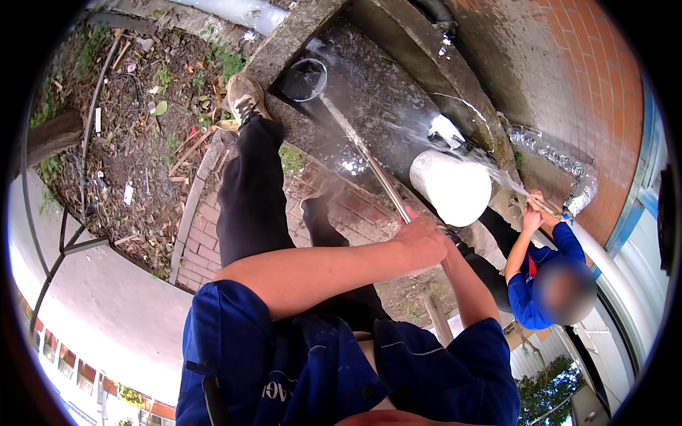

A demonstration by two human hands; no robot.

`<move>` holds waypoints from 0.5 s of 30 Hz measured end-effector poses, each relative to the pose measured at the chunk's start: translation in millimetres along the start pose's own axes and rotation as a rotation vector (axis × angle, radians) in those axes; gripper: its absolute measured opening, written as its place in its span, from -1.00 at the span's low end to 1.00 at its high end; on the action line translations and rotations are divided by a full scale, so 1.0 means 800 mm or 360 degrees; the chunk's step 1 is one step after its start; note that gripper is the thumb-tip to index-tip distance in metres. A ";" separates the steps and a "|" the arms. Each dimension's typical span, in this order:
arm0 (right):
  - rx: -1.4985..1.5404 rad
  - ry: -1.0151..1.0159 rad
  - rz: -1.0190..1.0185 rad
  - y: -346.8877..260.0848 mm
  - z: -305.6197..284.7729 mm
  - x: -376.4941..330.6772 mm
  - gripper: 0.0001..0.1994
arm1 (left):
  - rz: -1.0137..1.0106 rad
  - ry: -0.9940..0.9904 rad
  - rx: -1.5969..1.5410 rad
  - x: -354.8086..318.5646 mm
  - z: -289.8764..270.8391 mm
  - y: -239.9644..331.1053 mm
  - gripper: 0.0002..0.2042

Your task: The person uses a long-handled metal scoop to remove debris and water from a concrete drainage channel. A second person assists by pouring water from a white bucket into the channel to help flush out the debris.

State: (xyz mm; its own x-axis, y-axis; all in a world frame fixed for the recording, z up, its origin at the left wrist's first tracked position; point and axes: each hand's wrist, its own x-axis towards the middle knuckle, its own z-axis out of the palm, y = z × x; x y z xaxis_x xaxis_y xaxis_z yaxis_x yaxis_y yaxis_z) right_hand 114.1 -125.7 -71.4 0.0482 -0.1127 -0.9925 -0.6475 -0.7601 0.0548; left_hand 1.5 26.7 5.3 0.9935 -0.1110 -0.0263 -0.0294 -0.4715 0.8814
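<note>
My left hand [424, 238] is closed around the near end of a long metal pole [366, 160]. My right hand [450, 246] grips the same pole just behind it and is mostly hidden by the left. The pole runs up and away to a round dark scoop head [305, 78], which lies in a wet concrete channel [387, 92]. My leg in black trousers [249, 199] reaches to a shoe [245, 96] planted on the channel's concrete kerb.
At the right, another person in a blue top [541, 273] holds a hose nozzle [538, 206] in both hands, spraying water over a white bucket [451, 186]. A silver flexible duct [568, 167] runs along a brick wall [568, 78]. Littered soil [135, 128] lies left.
</note>
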 end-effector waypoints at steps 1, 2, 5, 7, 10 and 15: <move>-0.0046 0.0224 0.0053 0.011 0.006 -0.001 -0.60 | 0.0032 0.0056 0.0075 0.001 0.010 -0.002 -0.84; -0.0089 0.0441 0.0104 0.021 0.016 0.000 -0.61 | 0.0013 -0.0075 -0.0040 0.000 0.004 -0.002 -0.85; -0.0123 0.0511 0.0201 0.084 -0.033 0.004 -0.64 | -0.0027 -0.0375 -0.0274 -0.003 -0.022 0.002 -0.86; 0.0033 -0.0049 0.0155 0.107 -0.077 -0.022 -0.65 | -0.0029 -0.0462 -0.0255 -0.007 -0.023 0.006 -0.86; 0.0283 -0.0324 -0.0070 0.084 -0.044 -0.123 -0.59 | 0.0032 -0.0850 0.0019 -0.015 0.001 0.008 -0.86; 0.0317 -0.0343 -0.0363 0.060 -0.049 -0.177 -0.53 | 0.0208 -0.1171 0.0257 -0.028 0.023 0.019 -0.86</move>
State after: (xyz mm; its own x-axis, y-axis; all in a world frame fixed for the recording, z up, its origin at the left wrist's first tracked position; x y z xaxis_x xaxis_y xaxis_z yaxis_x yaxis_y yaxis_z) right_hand 105.7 -171.4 75.9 0.0606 0.1986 -0.9782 -0.7748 -0.6085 -0.1716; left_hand -23.0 6.0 10.4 0.6528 -0.7024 -0.2838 -0.2138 -0.5303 0.8204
